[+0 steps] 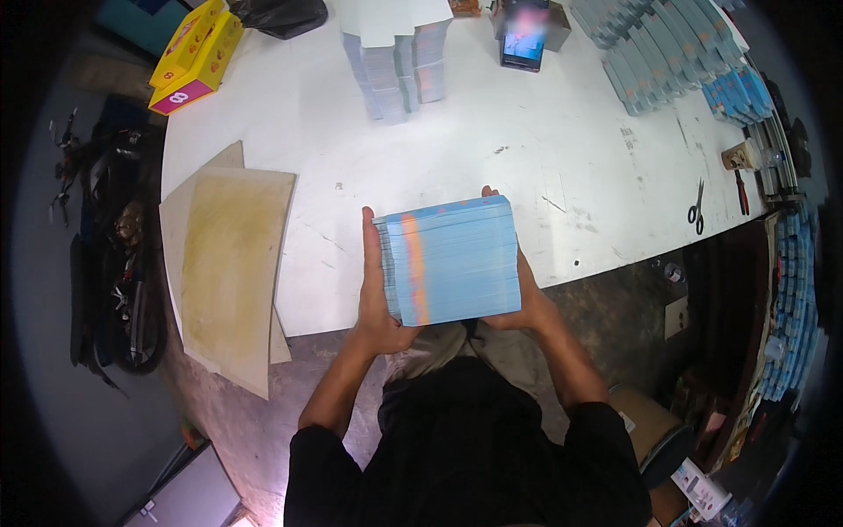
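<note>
One blue paper stack (461, 263), frame centre, clasped between left hand (374, 299) and right hand (530, 302), parted stack-wide, fingers partly hidden. Squeeze evenly, palms parallel, edges flush.

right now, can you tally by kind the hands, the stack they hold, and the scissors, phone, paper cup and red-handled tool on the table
Hands: 2, left hand and right hand
Held light-blue paper stack: 1
Scissors: 1 pair
Phone: 1
Paper cup: 1
Red-handled tool: 1
Total: 7
</note>
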{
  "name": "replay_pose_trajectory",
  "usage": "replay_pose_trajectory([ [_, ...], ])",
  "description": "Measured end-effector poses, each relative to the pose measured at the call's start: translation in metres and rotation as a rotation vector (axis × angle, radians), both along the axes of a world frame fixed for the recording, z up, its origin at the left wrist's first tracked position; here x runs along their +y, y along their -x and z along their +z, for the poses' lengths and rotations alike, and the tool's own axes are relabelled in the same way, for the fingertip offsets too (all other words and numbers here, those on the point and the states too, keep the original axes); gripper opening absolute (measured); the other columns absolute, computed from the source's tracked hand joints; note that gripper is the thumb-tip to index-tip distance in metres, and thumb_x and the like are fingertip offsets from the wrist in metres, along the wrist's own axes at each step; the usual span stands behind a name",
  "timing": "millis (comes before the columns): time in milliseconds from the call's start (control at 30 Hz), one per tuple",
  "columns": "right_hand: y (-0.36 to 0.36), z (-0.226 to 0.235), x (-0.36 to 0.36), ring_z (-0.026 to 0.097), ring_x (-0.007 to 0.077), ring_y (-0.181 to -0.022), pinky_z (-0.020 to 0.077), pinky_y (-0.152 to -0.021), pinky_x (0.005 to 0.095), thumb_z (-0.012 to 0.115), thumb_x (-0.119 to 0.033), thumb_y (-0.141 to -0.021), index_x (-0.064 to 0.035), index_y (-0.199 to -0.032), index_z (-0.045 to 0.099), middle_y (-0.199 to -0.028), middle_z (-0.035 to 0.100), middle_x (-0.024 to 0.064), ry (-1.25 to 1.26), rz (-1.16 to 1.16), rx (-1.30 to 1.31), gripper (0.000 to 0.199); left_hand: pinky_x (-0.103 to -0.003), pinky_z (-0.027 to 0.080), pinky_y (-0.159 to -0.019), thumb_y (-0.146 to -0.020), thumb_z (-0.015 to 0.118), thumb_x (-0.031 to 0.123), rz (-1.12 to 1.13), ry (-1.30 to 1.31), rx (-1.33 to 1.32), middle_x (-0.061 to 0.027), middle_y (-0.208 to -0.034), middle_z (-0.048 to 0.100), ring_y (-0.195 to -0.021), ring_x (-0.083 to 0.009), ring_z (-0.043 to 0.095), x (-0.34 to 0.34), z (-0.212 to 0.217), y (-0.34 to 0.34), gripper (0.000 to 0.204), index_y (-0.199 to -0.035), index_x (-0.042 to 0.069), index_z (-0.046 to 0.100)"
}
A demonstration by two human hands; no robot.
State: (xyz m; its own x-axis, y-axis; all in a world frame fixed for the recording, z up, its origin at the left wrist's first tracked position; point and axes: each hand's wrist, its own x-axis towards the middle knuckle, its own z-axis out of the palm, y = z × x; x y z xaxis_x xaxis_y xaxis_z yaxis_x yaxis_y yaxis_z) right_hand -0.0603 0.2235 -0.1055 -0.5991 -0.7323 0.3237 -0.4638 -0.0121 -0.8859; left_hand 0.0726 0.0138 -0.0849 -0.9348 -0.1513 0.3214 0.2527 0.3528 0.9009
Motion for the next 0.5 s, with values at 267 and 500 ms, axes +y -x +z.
replay_pose_trajectory([
  [267,0.004,-0.008,0.008,-0.001,0.0545,-0.164,0.0076,-0.13,0.0659,0.082,-0.036,-0.076,-0.0039,-0.171,0.02,-0.176,0.005,0.0348,-0.195,0.047,0.148,0.118,-0.051,0.032,-0.128,-0.089,0.077,0.01,-0.04,0.109,-0.05,-0.0353,-0.172,0.021,-0.154,-0.0447,0.04,-0.006,0.001,0.003,0.123,-0.166,-0.008,-0.016],
  [500,0.017,0.012,0.014,0.023,0.0488,-0.161,0.0249,-0.131,0.0539,0.085,-0.022,-0.07,-0.0005,-0.167,0.026,-0.172,0.025,0.0301,-0.187,0.038,0.073,0.116,-0.056,0.035,-0.126,-0.069,0.099,0.019,0.099,0.131,-0.07,-0.0311,-0.169,0.024,-0.156,-0.0444,0.034,-0.019,-0.015,0.001,0.147,-0.172,0.002,-0.004],
])
